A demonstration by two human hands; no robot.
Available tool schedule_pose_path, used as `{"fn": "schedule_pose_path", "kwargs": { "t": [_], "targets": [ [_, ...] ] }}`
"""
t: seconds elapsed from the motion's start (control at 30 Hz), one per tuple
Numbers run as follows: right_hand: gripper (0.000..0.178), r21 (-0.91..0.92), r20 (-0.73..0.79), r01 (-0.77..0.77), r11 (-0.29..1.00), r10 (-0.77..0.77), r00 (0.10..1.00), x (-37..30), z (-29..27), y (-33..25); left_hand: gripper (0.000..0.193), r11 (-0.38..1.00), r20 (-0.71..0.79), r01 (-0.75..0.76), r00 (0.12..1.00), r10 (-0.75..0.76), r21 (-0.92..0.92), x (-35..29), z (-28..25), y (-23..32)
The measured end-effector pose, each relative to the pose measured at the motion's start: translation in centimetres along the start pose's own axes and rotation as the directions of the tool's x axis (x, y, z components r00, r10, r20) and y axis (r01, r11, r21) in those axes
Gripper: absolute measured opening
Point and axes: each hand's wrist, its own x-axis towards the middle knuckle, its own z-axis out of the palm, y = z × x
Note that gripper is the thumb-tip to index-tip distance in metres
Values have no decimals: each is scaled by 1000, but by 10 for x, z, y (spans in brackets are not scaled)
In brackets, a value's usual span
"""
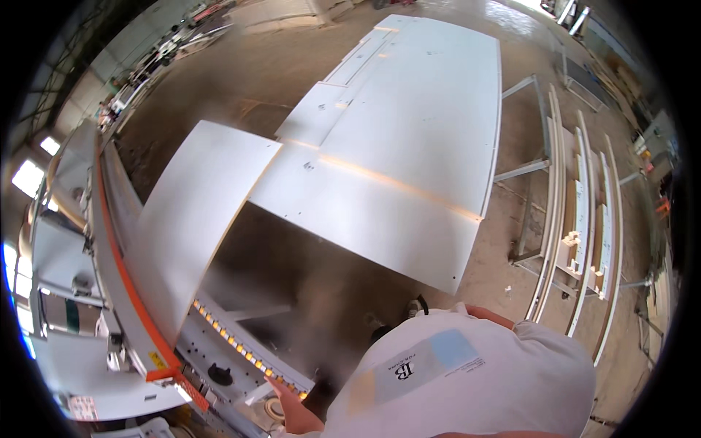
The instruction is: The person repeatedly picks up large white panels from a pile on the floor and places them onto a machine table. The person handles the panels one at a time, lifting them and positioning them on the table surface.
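Note:
Low in the head view, my left hand (292, 410) reaches to the machine's edge beside a row of yellow rollers (232, 337). Its visible fingers are stretched out, and nothing shows clearly in them. A round tan roll (274, 409) lies right by this hand. My right hand (488, 315) shows only as a strip of skin past my white shirt; its fingers are hidden. A white panel (197, 197) lies on the machine to the left, one corner reaching the large white sheets (416, 131) ahead.
An orange-edged machine beam (131, 285) runs along the left. To the right, long pale strips (548, 219) lie on a metal rack (527, 255). Pale stacked boards (274, 16) stand far back. A black knob (220, 374) sits on the machine bed.

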Motion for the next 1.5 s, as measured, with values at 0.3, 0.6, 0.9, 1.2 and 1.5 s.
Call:
{"fn": "schedule_pose_path", "kwargs": {
  "t": [0.3,0.6,0.9,1.2,1.5],
  "targets": [
    [45,274,-221,-85,958,149,964,-24,9,-55,80,999,-68,-37,997,39,35,15,18,-12],
    [40,268,-179,-152,951,205,962,8,7,24,75,986,4,-146,989,146,85,-14,39,-22],
    [31,236,-355,-109,966,190,915,81,-75,36,71,654,531,-675,713,458,342,-37,95,0],
    [43,190,-859,288,938,17,511,182,-227,29,69,873,127,-317,948,291,370,-5,133,28],
    [54,545,-650,154,824,299,698,202,-277,-22,64,45,409,-549,672,617,834,-59,214,13]
  ]
}}
